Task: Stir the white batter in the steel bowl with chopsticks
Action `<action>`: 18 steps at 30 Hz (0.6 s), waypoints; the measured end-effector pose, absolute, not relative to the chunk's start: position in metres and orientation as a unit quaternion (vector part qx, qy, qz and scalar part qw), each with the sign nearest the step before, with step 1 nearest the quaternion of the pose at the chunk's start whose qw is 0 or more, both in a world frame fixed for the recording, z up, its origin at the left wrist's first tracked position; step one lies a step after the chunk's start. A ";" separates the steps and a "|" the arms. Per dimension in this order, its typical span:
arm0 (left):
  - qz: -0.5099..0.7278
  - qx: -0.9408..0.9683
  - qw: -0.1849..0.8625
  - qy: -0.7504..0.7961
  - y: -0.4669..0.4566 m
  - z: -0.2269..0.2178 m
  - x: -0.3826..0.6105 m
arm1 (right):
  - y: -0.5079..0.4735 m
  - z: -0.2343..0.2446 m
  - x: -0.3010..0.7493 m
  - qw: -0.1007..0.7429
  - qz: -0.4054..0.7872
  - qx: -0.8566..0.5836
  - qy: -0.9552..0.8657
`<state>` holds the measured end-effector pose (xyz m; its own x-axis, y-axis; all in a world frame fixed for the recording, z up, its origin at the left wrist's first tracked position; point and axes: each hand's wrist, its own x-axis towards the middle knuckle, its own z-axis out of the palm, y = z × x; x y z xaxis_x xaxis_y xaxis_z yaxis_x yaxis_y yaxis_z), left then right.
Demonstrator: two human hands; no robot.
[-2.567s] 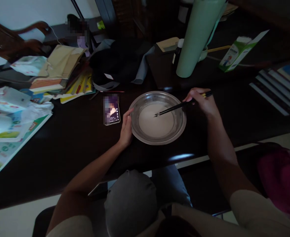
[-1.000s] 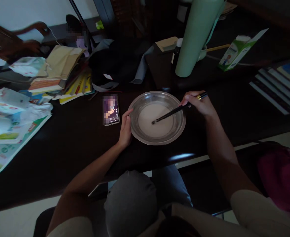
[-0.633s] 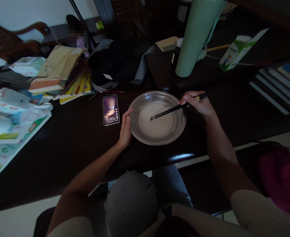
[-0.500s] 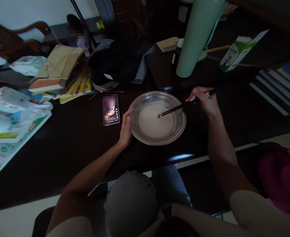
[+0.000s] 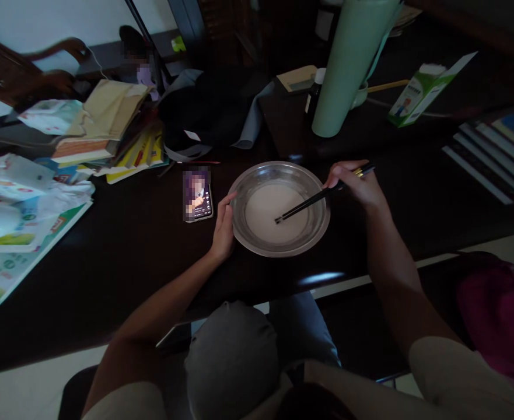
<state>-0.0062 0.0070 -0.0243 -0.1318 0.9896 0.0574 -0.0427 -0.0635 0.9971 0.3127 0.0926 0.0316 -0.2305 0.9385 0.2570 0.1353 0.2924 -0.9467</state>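
Note:
A round metal bowl (image 5: 279,249) stands on the dark table in front of me, with a whitish liquid (image 5: 268,204) in its bottom. My left hand (image 5: 224,229) grips the bowl's left side, fingers along the outer rim and the thumb not plainly visible. In my right hand (image 5: 356,182), closed above the bowl's right rim, is a pair of black chopsticks (image 5: 308,202) with gold bands near the top. They slant down to the left, and their tips reach the liquid close to the bowl's middle.
A lit phone (image 5: 198,195) lies left of the bowl. Books (image 5: 103,128) and plastic packages (image 5: 16,204) pile up farther left. Behind stand a dark cloth bag (image 5: 208,111), a tall green bottle (image 5: 348,70), a small dark bottle (image 5: 314,96) and a green box (image 5: 416,96). More books (image 5: 493,151) lie right.
My right hand has moved slightly left and lower over the rim. The chopstick tips have shifted toward me in the liquid. My left hand and the bowl stay put.

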 end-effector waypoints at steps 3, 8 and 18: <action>0.556 0.466 0.469 0.505 0.007 -0.025 -0.006 | 0.092 0.032 0.311 0.442 0.433 -0.407 -0.673; 0.552 0.469 0.466 0.508 0.007 -0.025 -0.006 | 0.094 0.031 0.314 0.513 0.404 -0.431 -0.622; 0.554 0.472 0.462 0.506 0.007 -0.027 -0.006 | 0.093 0.032 0.313 0.507 0.420 -0.426 -0.620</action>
<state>-0.0064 0.0072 -0.0269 -0.1271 0.9904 0.0544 -0.0346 -0.0592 0.9976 0.3129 0.0932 0.0322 -0.1225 0.9544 0.2721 0.1024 0.2848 -0.9531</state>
